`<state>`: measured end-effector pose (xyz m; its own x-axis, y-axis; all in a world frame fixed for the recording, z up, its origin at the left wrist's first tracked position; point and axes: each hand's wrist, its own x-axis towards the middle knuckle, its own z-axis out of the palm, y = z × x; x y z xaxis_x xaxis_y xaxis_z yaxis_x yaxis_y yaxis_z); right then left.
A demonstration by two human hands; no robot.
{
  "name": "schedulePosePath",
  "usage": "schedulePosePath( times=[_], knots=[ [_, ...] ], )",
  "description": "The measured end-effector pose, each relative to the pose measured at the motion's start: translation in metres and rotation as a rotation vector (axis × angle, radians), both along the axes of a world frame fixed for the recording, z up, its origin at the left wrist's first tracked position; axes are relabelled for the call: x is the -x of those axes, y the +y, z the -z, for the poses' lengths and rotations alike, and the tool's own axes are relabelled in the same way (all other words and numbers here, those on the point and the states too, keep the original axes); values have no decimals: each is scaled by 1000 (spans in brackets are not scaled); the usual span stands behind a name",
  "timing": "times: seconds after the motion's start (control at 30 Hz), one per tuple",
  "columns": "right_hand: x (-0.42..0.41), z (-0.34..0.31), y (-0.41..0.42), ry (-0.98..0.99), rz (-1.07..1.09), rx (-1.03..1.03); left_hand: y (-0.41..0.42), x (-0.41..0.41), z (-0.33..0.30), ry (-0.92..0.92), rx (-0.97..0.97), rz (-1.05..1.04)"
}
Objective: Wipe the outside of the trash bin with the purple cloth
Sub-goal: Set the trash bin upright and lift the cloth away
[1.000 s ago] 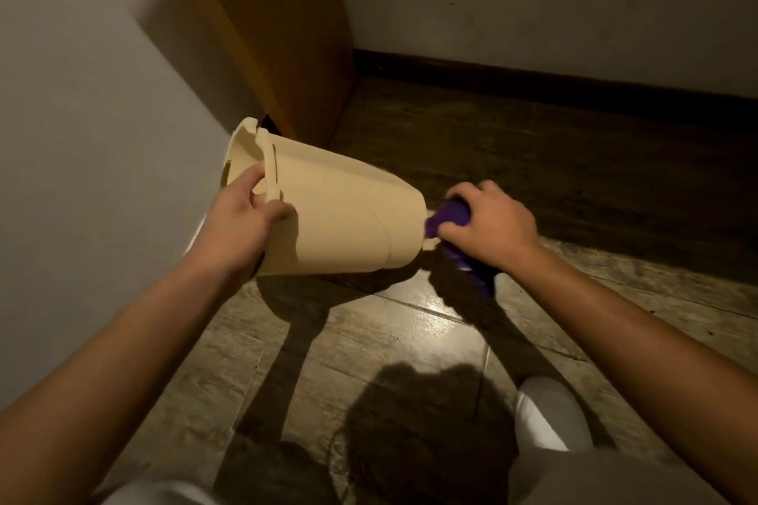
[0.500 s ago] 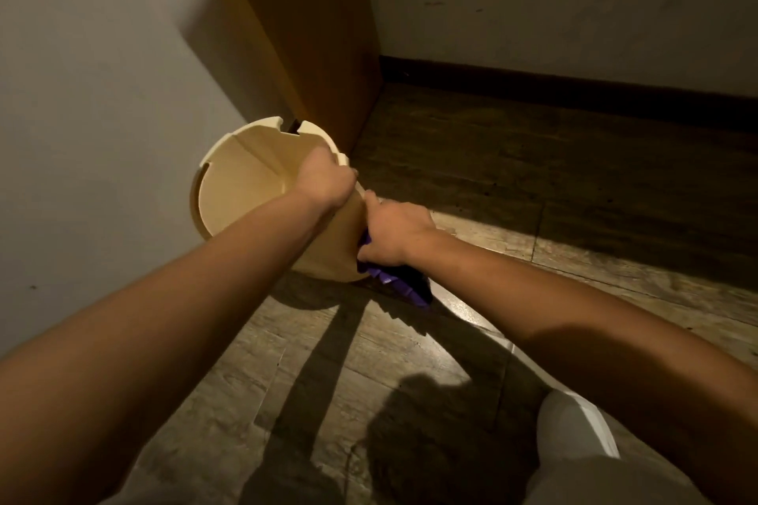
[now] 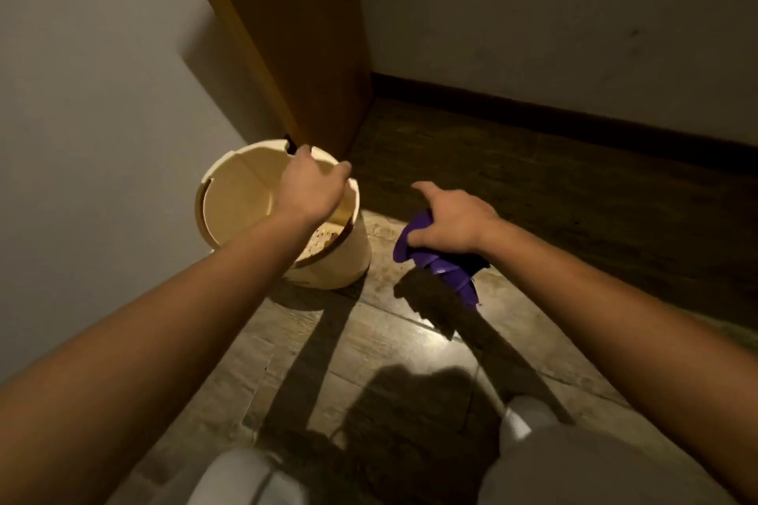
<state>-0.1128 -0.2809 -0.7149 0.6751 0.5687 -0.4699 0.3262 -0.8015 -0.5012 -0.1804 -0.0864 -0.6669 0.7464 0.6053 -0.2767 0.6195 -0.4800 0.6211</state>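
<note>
Trash bin (image 3: 328,258) upright on floor (image 3: 369,340), left of cloth (image 3: 443,266); door (image 3: 295,33) behind bin.

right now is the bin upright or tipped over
Upright: the trash bin stands on the floor, open mouth up, left hand over its rim.

The round cream plastic trash bin (image 3: 328,258) looks smooth and matt outside, with speckled grime on its inner bottom. The crumpled purple cloth (image 3: 443,266) has a soft sheen on its folds. The wood-plank floor (image 3: 369,340) is grained and glossy under light. The orange-brown wooden panel (image 3: 295,33) appears smooth.
</note>
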Motion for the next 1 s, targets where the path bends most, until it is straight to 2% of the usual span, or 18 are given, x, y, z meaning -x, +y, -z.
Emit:
schedulePosePath(
  times=[0.07,0.17,0.23,0.3,0.37,0.47,0.53,0.63,0.7,0.8,0.9,1.0],
  knots=[
    [-4,-62,-20,60,-4,-144,2,7,-47,4,98,47],
    [2,-174,-37,136,-32,-416,-12,19,-137,176,493,73],
    [8,-243,-41,152,-67,-523,-20,27,-199,211,686,69],
    [15,-287,-42,147,-92,-549,-29,38,-241,133,864,61],
    [14,-355,-42,160,-82,-589,-29,40,-310,33,946,21],
    [16,-448,-50,168,-30,-629,-34,44,-411,-138,991,-55],
    [15,-505,-61,204,59,-666,-37,40,-480,-199,953,-39],
    [21,-565,-81,302,265,-786,-44,32,-565,-277,844,53],
    [26,-598,-91,395,483,-917,-50,26,-614,-320,779,89],
    [27,-628,-97,427,725,-939,-57,14,-659,-412,811,66],
    [22,-649,-87,590,687,-929,-58,-4,-684,-488,797,32],
    [13,-664,-61,743,665,-1053,-54,-22,-694,-543,699,-37]
  ],
)
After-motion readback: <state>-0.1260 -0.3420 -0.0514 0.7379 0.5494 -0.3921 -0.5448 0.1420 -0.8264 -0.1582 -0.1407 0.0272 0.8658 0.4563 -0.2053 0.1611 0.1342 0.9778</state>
